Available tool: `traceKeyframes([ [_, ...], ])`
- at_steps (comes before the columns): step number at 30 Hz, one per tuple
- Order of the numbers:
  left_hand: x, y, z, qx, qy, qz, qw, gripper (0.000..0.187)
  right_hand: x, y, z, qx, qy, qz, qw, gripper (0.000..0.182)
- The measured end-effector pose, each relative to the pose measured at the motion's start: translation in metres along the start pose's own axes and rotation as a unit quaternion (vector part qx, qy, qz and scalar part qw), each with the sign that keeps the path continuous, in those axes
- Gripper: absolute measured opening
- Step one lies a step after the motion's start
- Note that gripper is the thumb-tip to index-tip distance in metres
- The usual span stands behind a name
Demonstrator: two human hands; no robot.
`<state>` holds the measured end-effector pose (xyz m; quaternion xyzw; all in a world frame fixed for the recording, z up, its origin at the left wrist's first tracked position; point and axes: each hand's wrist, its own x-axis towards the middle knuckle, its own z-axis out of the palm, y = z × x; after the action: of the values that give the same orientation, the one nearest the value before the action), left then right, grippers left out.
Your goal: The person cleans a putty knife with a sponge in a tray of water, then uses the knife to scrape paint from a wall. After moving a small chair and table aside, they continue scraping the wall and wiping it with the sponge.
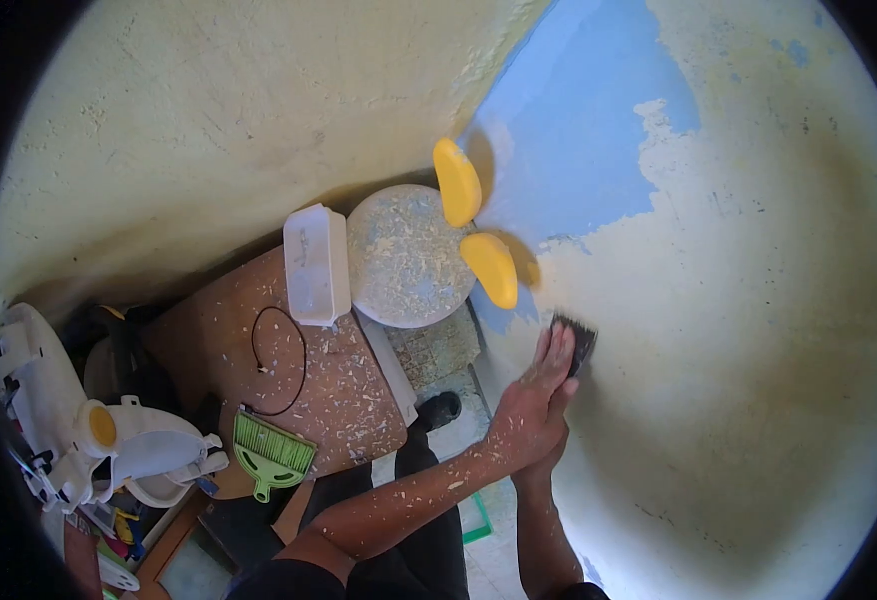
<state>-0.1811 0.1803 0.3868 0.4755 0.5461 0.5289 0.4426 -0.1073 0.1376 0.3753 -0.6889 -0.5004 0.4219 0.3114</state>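
Observation:
Both hands meet on a scraper (584, 346) with a dark, wide blade, pressed against the wall (679, 380) where pale yellowish paint borders a bare blue patch (589, 110). My left hand (531, 410) lies on top, its fingers together and stretched along the tool toward the blade. Beneath it is my right hand (547, 458), mostly covered, closed around the handle end, which is hidden. Paint flakes speckle the left forearm. Two yellow rounded knobs or handles (489, 270) stick out just above and left of the blade.
A round stool (409, 255) covered in flakes stands in the corner beside a white plastic tub (317, 265). A flake-strewn brown tabletop (339, 375) carries a black cable (304, 350) and a green dustpan with brush (274, 455). White plastic equipment (109, 430) sits at far left.

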Motion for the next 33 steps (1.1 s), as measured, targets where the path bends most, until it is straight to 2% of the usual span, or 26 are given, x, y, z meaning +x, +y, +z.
traceKeyframes([
  [2, -0.023, -0.02, 0.011, -0.003, -0.057, -0.068, 0.996, 0.049, -0.016, 0.034, -0.007, 0.175, 0.036, 0.122, 0.976, 0.038],
  [3, -0.03, -0.028, 0.013, 0.0, -0.055, -0.076, 0.996, 0.049, -0.019, 0.038, -0.012, 0.174, 0.031, 0.129, 0.976, 0.038],
  [5, -0.045, -0.043, 0.017, -0.08, -0.143, -0.233, 0.958, 0.05, -0.023, 0.044, -0.023, 0.148, -0.036, 0.267, 0.952, 0.037],
  [6, -0.051, -0.048, 0.02, -0.078, -0.137, -0.246, 0.956, 0.05, -0.025, 0.048, -0.025, 0.145, -0.045, 0.278, 0.949, 0.037],
  [8, -0.054, -0.058, 0.032, -0.061, -0.064, -0.189, 0.978, 0.05, -0.018, 0.054, -0.024, 0.202, -0.063, 0.238, 0.948, 0.037],
  [9, -0.048, -0.051, 0.03, -0.078, -0.047, -0.22, 0.971, 0.05, -0.014, 0.052, -0.023, 0.204, -0.073, 0.226, 0.95, 0.039],
  [13, -0.032, -0.052, 0.029, -0.08, -0.011, -0.23, 0.97, 0.049, 0.002, 0.042, -0.032, 0.171, -0.138, 0.246, 0.944, 0.037],
  [17, -0.036, -0.056, 0.033, -0.043, 0.004, -0.186, 0.982, 0.049, -0.002, 0.066, -0.027, 0.235, -0.129, 0.278, 0.922, 0.04],
  [19, -0.037, -0.057, 0.032, -0.037, 0.013, -0.161, 0.986, 0.048, -0.001, 0.059, -0.019, 0.236, -0.122, 0.239, 0.934, 0.043],
  [20, -0.037, -0.058, 0.033, -0.038, 0.015, -0.163, 0.986, 0.048, 0.001, 0.055, -0.016, 0.234, -0.123, 0.241, 0.934, 0.043],
  [22, -0.03, -0.059, 0.032, -0.011, 0.04, -0.112, 0.993, 0.047, 0.007, 0.049, -0.012, 0.267, -0.088, 0.242, 0.929, 0.046],
  [25, -0.023, -0.053, 0.029, -0.044, 0.016, -0.17, 0.984, 0.046, 0.013, 0.063, -0.018, 0.258, -0.13, 0.206, 0.935, 0.047],
  [28, -0.031, -0.056, 0.031, 0.019, 0.018, -0.136, 0.99, 0.045, 0.002, 0.069, -0.011, 0.262, -0.09, 0.152, 0.949, 0.047],
  [32, -0.042, -0.052, 0.036, 0.011, -0.007, -0.151, 0.988, 0.045, -0.01, 0.062, -0.011, 0.302, -0.082, 0.167, 0.935, 0.052],
  [33, -0.04, -0.055, 0.039, 0.012, 0.005, -0.155, 0.988, 0.044, -0.008, 0.065, -0.011, 0.353, -0.087, 0.182, 0.914, 0.052],
])
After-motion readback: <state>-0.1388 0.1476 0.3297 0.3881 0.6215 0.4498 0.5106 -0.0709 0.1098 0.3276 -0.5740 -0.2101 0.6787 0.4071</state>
